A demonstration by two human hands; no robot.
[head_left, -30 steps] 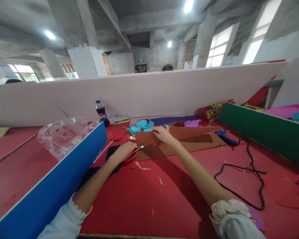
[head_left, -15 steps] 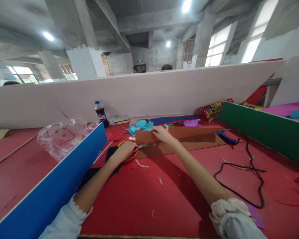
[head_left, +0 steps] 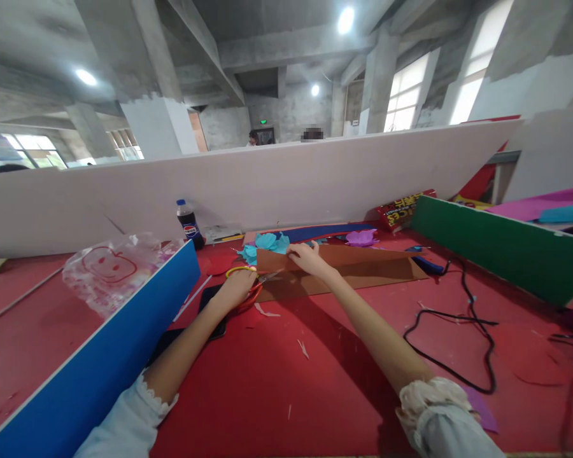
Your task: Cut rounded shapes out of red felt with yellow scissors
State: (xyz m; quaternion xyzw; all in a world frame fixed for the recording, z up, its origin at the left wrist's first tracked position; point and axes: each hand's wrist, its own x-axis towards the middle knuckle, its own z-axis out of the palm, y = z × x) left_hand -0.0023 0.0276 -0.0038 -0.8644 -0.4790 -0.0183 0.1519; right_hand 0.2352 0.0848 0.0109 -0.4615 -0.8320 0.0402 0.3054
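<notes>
Yellow loop of scissors (head_left: 266, 278) shows beyond your left hand (head_left: 239, 287); second ago, hidden. That hand curls round handles, blades at left end of brown sheet (head_left: 367, 270). Your right hand (head_left: 310, 259) pinches sheet's raised upper edge, apparently steadying it for blades. Sheet lies on red table (head_left: 267, 381) ahead. Bottle (head_left: 188, 227) bears Pepsi-style logo; "ICES" reads on red packet (head_left: 403, 211).

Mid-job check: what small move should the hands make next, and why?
Probably ease the scissors in the left hand slightly rightward along the brown sheet: their blades point right, at the sheet's left part, and the right hand holds its upper edge, which should help steady it.
</notes>
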